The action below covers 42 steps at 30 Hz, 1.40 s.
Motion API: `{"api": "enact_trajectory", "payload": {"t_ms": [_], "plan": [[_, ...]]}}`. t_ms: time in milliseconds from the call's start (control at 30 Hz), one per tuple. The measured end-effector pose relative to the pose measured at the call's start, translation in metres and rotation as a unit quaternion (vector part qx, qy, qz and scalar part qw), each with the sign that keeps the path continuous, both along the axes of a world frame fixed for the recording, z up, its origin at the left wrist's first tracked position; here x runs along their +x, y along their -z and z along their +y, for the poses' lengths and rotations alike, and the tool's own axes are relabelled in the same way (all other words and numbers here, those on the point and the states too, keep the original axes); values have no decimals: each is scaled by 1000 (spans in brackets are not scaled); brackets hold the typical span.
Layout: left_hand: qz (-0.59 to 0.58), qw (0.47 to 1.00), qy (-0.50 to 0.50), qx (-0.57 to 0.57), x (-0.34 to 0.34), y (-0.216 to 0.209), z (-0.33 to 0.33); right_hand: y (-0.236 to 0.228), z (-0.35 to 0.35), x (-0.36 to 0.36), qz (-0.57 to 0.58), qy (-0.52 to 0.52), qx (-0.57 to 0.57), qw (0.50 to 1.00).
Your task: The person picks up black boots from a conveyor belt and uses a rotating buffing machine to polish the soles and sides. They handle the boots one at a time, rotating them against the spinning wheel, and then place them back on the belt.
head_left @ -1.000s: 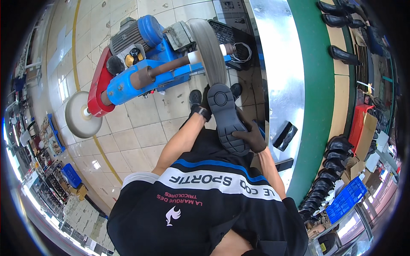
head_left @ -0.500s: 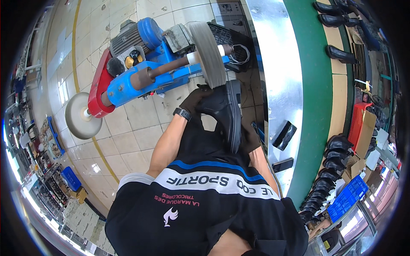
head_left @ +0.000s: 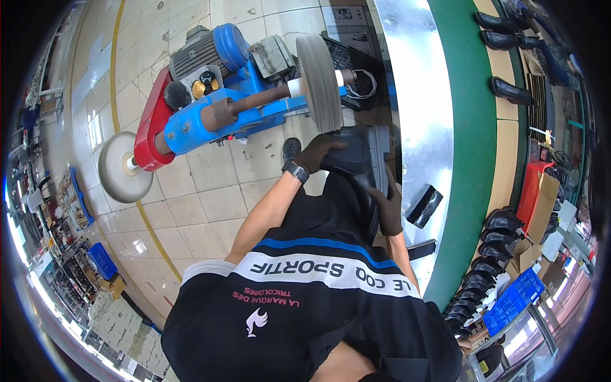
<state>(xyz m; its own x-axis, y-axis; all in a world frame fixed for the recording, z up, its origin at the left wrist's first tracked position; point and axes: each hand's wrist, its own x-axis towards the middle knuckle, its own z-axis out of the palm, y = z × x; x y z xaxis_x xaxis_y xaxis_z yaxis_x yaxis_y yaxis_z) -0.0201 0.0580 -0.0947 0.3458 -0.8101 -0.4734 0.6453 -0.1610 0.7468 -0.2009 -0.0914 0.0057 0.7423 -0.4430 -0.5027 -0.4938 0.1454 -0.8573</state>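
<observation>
The gloved left hand [head_left: 316, 154] and right hand [head_left: 390, 213] clasp a black shoe [head_left: 359, 158] near the grey wheel [head_left: 320, 83]; dark lettering [head_left: 289, 268] crosses the shirt [head_left: 388, 328].

The black boot [head_left: 358, 149] merged into the dark trousers [head_left: 312, 213], its shaft's outline lost; whether it touched the grey wheel [head_left: 321, 86] could not be told. Goods [head_left: 54, 274] along the left rim were blurred.

You've got bright light; strong glare on the metal table [head_left: 417, 83], small reflections on the floor [head_left: 191, 184]. Your black shoe [head_left: 347, 149] is dim, low detail. Fisheye bends edges, esp. L & R; corners go black.
</observation>
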Motion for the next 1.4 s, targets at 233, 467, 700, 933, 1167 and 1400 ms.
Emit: {"api": "enact_trajectory", "payload": {"t_ms": [233, 467, 700, 933, 1167, 1400], "plan": [[-131, 987, -84, -46, -15, 24, 46, 25, 7, 18, -20, -112, -43, 993], [176, 975, -134, 0, -12, 25, 62, 27, 11, 19, -12, -135, 8, 991], [-46, 989, -125, 57, -38, 60, 80, 9, 9, 17, 1, -125, 58, 990], [140, 975, -152, 83, 10, 28, 45, 34, 3, 48, 31, -82, 108, 990], [72, 990, -102, 63, 31, 73, 59, 89, 12, 87, 25, -41, 144, 988], [-45, 992, -86, 74, 59, 120, 56, 140, -1, 131, 133, 26, 241, 961]]}}
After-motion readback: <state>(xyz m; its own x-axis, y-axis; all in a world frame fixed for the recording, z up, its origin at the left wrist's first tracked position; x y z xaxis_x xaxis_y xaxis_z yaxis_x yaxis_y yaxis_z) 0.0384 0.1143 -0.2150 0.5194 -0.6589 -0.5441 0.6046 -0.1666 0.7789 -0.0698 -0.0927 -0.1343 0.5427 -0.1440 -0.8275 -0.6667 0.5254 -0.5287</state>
